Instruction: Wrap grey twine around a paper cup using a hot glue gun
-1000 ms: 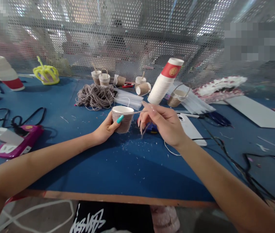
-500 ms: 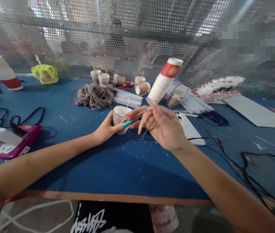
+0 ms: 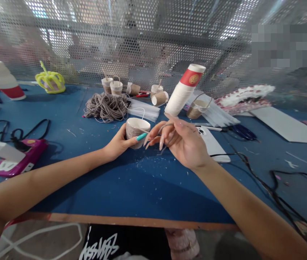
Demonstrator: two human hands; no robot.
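My left hand (image 3: 117,143) is closed around a small paper cup (image 3: 136,130) from its left side, the thumb lying across the front. Grey cord is wound around the cup's outside, and a thin white loop rises from its far rim. Just to the right, my right hand (image 3: 184,144) pinches a strand of grey cord (image 3: 167,125) between thumb and fingers; the strand runs toward the cup and a loose end hangs below the fingers. Behind the cup lies a tangled heap of grey cord (image 3: 106,107).
A tilted stack of paper cups (image 3: 183,92) stands behind my right hand, near a white phone (image 3: 214,146). Small cord-wrapped cups (image 3: 116,87) line the back by the perforated metal screen. A magenta power strip (image 3: 31,157) lies left; black cables (image 3: 262,180) cross the right.
My right hand's fingers have drawn back slightly to the right from the cup's front, so more of the rim shows. The left hand keeps its hold on the cup.
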